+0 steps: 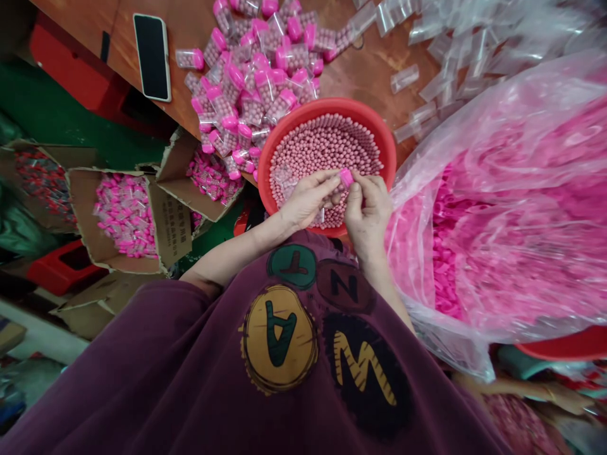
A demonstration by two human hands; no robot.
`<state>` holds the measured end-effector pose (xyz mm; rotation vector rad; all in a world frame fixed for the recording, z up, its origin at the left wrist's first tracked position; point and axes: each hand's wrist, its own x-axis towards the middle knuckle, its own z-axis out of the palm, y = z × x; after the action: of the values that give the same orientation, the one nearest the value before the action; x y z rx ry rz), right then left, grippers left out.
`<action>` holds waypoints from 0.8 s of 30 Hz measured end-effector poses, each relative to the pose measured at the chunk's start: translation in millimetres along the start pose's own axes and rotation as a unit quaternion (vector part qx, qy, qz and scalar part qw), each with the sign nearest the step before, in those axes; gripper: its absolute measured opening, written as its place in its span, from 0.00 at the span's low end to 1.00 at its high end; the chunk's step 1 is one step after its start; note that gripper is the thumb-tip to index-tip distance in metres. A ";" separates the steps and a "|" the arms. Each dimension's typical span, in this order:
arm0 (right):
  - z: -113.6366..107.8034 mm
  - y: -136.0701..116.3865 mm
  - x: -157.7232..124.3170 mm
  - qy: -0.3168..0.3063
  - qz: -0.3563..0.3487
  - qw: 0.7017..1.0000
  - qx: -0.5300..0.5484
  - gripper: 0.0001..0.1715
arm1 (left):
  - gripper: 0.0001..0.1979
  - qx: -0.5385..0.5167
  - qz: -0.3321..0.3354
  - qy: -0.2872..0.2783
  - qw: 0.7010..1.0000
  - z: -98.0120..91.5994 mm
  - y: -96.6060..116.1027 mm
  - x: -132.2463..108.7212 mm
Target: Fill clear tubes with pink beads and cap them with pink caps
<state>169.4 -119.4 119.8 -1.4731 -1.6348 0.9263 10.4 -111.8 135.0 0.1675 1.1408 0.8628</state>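
My left hand (307, 199) and my right hand (367, 212) meet over the near side of a red basin (303, 115) full of small pink balls (327, 142). The left fingers are wrapped round a small clear tube (332, 189). The right fingers pinch a pink cap (346, 177) at the tube's end. Both hands are closed.
A heap of filled clear tubes with pink caps (256, 69) lies on the wooden table (370, 69) behind the basin. Empty clear tubes (441, 57) lie at the back right. A big plastic bag of pink caps (502, 227) fills the right. A phone (152, 55) and cardboard boxes (126, 215) of capped tubes are on the left.
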 end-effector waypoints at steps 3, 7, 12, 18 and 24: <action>-4.0 3.3 2.4 0.002 0.037 0.999 0.014 0.26 | 0.13 0.015 0.020 -0.019 0.999 -1.5 -2.1 1.9; -1.4 1.0 1.9 0.044 0.021 0.999 0.002 0.25 | 0.15 0.035 0.049 -0.017 0.998 -0.3 -4.6 2.6; -1.4 -1.7 2.2 -0.006 0.000 1.000 -0.027 0.26 | 0.12 0.016 0.018 -0.008 1.000 3.1 0.6 -0.8; -15.9 -11.1 4.7 -0.075 0.012 0.997 -0.004 0.24 | 0.11 -0.001 -0.005 -0.002 1.000 3.0 10.9 -4.3; -17.6 7.5 6.8 -0.043 0.050 0.996 0.052 0.28 | 0.16 0.071 0.051 -0.035 0.996 -20.1 17.0 3.2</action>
<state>188.0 -111.3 121.8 -1.4741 -1.5600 1.1270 -15.0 -104.1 132.8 0.3743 1.1358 0.8592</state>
